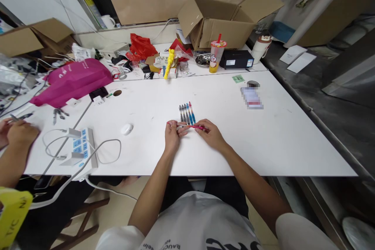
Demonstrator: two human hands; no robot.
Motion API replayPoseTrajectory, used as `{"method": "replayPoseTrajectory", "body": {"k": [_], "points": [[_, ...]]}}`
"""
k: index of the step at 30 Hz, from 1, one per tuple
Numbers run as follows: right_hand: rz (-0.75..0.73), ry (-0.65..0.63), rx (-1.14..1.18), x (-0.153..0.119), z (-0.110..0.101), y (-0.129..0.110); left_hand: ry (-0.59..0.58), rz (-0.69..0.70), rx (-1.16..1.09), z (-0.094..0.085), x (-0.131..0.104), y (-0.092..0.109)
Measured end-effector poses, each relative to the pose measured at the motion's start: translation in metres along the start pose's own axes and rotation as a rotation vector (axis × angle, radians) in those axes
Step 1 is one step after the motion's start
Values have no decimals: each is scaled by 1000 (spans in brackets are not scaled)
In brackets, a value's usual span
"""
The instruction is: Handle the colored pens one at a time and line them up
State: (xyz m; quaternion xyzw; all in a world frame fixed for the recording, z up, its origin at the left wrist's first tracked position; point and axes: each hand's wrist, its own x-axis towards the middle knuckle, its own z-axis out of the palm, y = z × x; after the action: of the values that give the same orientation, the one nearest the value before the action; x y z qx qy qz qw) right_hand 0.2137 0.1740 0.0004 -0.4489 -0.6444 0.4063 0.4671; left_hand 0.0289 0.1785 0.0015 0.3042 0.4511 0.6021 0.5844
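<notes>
My left hand point(172, 136) pinches the left end of a slim pink and clear pen point(199, 127), a small pink tip showing past the thumb. My right hand point(212, 136) grips its pink section on the other side. Between the hands, I cannot tell whether the pen's parts are joined or separate. Just beyond my fingers, several click pens point(186, 113) lie side by side on the white table point(281, 144). Dark ones are at the left of the row, then blue, and the rightmost has a pink top and a blue lower part.
Left of me are a white earbud case point(127, 129) and a power strip point(84, 148) with looping cables. A blurred phone point(252, 97) lies right. A drink cup point(216, 56), cardboard box point(225, 27) and magenta bag point(76, 80) stand behind. Another person's hand point(22, 134) is far left.
</notes>
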Motion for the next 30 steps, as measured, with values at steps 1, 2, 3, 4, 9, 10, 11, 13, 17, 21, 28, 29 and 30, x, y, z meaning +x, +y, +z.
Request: {"method": "replayPoseTrajectory", "body": {"k": [1,2,3,4,9,10,11,13,17,21,28,29,30], "points": [[-1,3,-4,0,-1,-1,5,14,1,0,0,1],[3,8,-8,0,-3,-2,12,29,0,-1,1,1],[14,12,-11,0,-5,-3,20,41,-1,-2,1,2],[33,16,-14,0,-7,-3,32,51,-4,-3,2,3],[101,76,-38,0,-20,-2,87,79,-32,-8,5,5],[95,97,-41,1,-23,-1,94,83,-38,-8,5,5],[88,114,-42,1,-25,0,99,86,-45,-9,5,5],[79,133,-29,1,-27,3,107,93,-61,-9,5,5],[54,132,62,1,-29,6,119,105,-89,-9,6,4],[41,126,117,0,-28,7,124,105,-89,-9,6,4],[78,68,179,0,-28,8,123,104,-78,-10,7,3],[83,61,182,0,-28,7,121,103,-78,-10,7,3],[87,53,185,0,-27,7,120,101,-78,-10,7,3]]}}
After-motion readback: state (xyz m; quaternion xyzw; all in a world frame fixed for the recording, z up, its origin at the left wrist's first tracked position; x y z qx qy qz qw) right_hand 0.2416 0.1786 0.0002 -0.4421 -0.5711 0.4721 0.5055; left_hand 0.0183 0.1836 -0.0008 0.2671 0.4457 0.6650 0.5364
